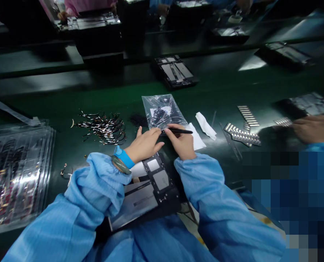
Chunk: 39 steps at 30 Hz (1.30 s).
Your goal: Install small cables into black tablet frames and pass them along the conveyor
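My right hand (180, 142) is closed round a thin black pen-like tool (180, 131), its tip pointing left toward my left fingertips. My left hand (145, 145), with a blue band and a bangle at the wrist, reaches to the near edge of a clear plastic bag (163, 111) of small dark parts. Its thumb stands apart; whatever its fingertips touch is too small to make out. Below both hands, close to my body, lies a black device with silver panels (161, 180), partly covered by my left sleeve.
Left of the bag is a heap of small cables (103, 127); clear trays (17, 178) stand far left. White paper (206, 125) and metal strips (242, 134) lie right. Another device (176, 71) is beyond the bag. A co-worker's hand (314, 129) is at right.
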Each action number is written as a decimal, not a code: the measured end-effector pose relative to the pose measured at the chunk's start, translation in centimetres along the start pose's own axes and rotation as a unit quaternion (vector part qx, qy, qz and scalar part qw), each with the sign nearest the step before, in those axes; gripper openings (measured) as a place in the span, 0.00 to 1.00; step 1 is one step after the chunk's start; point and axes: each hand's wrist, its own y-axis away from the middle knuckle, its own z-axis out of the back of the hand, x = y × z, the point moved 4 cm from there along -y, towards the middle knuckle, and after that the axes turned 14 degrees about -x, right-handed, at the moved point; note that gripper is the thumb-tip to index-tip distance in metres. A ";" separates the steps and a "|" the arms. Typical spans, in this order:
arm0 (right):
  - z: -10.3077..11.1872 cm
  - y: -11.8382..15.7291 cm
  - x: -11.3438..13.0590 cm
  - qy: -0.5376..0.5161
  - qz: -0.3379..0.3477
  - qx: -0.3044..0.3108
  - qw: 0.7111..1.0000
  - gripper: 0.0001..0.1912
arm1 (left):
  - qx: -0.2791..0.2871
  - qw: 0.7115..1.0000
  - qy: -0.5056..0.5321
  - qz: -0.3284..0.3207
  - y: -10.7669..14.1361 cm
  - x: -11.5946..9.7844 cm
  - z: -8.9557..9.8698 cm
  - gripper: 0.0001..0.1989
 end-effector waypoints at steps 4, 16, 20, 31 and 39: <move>0.9 0.4 -0.2 0.002 0.003 -0.023 1.000 0.14 | 0.001 1.000 0.002 -0.004 0.1 -0.1 0.2 0.19; 0.7 0.6 -0.4 -0.022 0.046 0.042 0.998 0.11 | 0.005 1.000 -0.015 -0.008 0.0 -0.2 0.3 0.18; 0.6 0.5 -0.2 -0.021 0.053 0.043 0.997 0.11 | 0.006 0.999 -0.030 -0.010 0.1 -0.2 0.2 0.17; 2.4 2.6 2.5 -0.171 -0.107 0.066 0.977 0.14 | -0.046 0.998 0.038 -0.017 1.4 -2.0 3.2 0.16; 1.3 6.2 5.9 -0.321 -0.253 0.141 0.902 0.16 | -0.161 0.931 0.268 0.187 6.7 -2.7 4.8 0.06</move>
